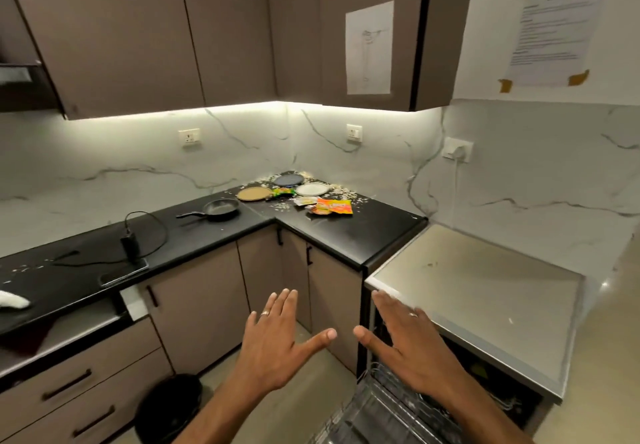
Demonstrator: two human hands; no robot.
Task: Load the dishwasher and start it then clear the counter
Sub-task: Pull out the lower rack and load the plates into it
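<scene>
Now both hands [277, 339] [412, 343] hover flat, fingers [284, 305] spread.

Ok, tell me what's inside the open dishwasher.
The dishwasher shows a pulled-out wire rack that looks empty; the right hand covers part, and the dark interior is unreadable.

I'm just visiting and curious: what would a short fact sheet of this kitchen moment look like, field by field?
left hand: open, fingers spread, holding nothing
right hand: open, holding nothing, over the dishwasher rack
dishwasher: open, rack pulled out
corner counter: tan plate, dark blue plate, white plate, orange wrapper, scattered crumbs
frying pan: on the counter, left of the plates
floor: black bin
</scene>
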